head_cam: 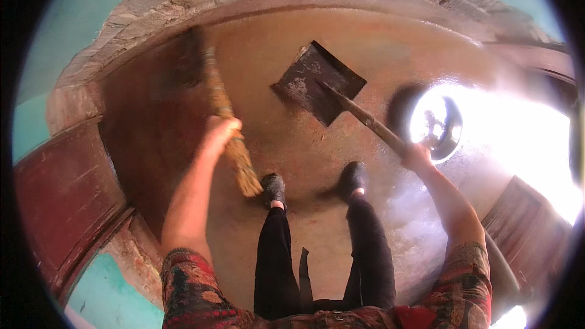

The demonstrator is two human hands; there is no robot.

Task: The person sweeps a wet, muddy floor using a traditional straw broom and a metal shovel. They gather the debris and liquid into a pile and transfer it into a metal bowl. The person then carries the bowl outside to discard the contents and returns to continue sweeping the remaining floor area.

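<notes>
My left hand (224, 130) grips a bound straw broom (244, 167) around its middle. One end of the broom points away from me and blurs into a dark patch by the wall, while the frayed straw end comes close to my left shoe. In my right hand (417, 155) is the wooden handle (372, 124) of a flat, square metal shovel pan (320, 83). Pale residue marks the pan, which lies over the floor ahead of me. Just beyond my right hand is a shiny round metal basin (453, 130), its inside largely washed out by glare.
The smooth brown floor (315, 151) meets a wall with broken plaster (155, 18) below turquoise paint. A dark red door panel (68, 196) stands at the left. Strong light enters at the right beside a wooden door panel (525, 233). My shoes (274, 187) are on the floor.
</notes>
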